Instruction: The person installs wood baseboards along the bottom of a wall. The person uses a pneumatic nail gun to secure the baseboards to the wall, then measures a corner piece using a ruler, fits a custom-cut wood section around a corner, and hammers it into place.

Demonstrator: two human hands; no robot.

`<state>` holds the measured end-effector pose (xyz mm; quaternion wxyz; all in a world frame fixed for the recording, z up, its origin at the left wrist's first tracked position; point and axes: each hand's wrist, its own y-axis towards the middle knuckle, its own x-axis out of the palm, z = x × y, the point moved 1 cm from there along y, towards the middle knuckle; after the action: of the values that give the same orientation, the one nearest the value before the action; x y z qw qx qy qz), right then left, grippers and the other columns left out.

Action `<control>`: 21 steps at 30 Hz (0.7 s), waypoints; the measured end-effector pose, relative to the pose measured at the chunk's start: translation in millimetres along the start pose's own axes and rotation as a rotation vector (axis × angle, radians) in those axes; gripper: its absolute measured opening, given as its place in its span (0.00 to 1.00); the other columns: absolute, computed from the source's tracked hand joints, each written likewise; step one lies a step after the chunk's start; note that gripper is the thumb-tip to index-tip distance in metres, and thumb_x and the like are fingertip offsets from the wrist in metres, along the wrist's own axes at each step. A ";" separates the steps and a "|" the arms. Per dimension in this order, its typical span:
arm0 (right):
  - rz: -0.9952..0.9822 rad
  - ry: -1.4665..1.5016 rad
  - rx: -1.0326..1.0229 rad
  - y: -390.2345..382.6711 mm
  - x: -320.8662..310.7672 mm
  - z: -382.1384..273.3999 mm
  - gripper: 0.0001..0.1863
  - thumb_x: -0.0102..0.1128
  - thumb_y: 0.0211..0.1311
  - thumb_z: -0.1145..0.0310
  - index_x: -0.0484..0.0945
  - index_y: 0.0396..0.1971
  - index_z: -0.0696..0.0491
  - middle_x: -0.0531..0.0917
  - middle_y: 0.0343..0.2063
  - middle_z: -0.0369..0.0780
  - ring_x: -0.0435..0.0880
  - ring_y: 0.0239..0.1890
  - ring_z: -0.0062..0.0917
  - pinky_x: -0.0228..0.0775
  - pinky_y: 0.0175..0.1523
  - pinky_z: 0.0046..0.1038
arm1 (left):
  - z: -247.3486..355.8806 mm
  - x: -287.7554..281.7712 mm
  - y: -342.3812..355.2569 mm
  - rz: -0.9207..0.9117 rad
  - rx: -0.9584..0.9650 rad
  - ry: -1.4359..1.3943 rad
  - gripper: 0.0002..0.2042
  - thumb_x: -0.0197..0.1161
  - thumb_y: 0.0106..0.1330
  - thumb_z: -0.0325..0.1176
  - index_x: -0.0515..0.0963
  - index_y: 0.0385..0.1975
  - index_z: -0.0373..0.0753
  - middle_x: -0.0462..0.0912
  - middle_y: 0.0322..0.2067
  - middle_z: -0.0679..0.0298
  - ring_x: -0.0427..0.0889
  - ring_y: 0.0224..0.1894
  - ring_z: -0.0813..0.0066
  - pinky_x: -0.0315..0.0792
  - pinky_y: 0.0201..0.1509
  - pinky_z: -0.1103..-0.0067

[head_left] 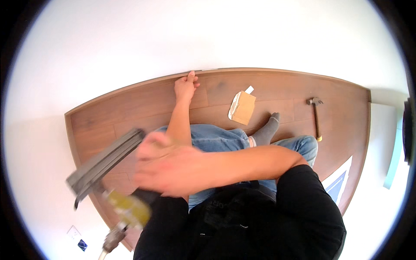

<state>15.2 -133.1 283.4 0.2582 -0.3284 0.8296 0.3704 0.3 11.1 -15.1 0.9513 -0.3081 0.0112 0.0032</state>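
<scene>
My left hand [185,89] reaches to the wooden trim [260,70] along the white wall, its thumb and curled fingers gripping the top edge. A thin dark line runs between trim and wall there. My right hand [169,164], smeared by motion, crosses in front of my left arm, closed around the handle of a pneumatic nail gun [104,160] with a long grey magazine and a yellow body. An air hose [104,253] hangs from its fitting at lower left. The handle is mostly hidden by the hand.
A brown paper packet [242,108] and a hammer [316,121] lie on the wood floor [95,125]. My legs and socked foot [266,130] are folded below. A white framed panel [338,182] is at right, a wall socket [73,234] at lower left.
</scene>
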 end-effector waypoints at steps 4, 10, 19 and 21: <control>0.257 -0.014 0.251 -116.7 -17.8 27.8 0.25 0.81 0.39 0.63 0.83 0.42 0.44 0.83 0.49 0.31 0.75 0.56 0.36 0.62 0.64 0.49 | -3.3 2.2 -1.7 0.011 -0.021 0.008 0.22 0.63 0.79 0.50 0.86 0.45 0.31 0.90 0.43 0.59 0.90 0.40 0.71 0.81 0.44 0.74; 0.603 -0.116 0.530 -232.1 43.8 101.3 0.23 0.81 0.42 0.69 0.82 0.42 0.51 0.81 0.45 0.39 0.75 0.50 0.41 0.64 0.60 0.44 | 3.6 18.3 -11.1 0.026 -0.114 -0.114 0.21 0.56 0.83 0.49 0.81 0.49 0.33 0.88 0.47 0.57 0.89 0.45 0.67 0.82 0.48 0.71; 0.684 -0.153 0.603 -244.2 81.7 164.3 0.25 0.80 0.42 0.69 0.80 0.42 0.54 0.79 0.45 0.42 0.74 0.49 0.44 0.65 0.60 0.45 | 31.0 31.3 -36.7 0.085 -0.181 0.055 0.20 0.52 0.84 0.52 0.75 0.43 0.38 0.88 0.50 0.55 0.87 0.44 0.66 0.83 0.49 0.70; 0.683 -0.147 0.580 -238.1 83.6 165.0 0.26 0.81 0.43 0.68 0.80 0.44 0.53 0.79 0.48 0.43 0.74 0.52 0.45 0.65 0.60 0.45 | 2.8 12.9 -11.9 0.035 -0.147 -0.039 0.21 0.51 0.84 0.52 0.74 0.44 0.38 0.89 0.50 0.55 0.87 0.42 0.67 0.82 0.47 0.70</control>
<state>166.6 -154.7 23.5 0.2608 0.0771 0.9393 0.2092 13.4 3.1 -6.1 0.9260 -0.3767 -0.0019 0.0267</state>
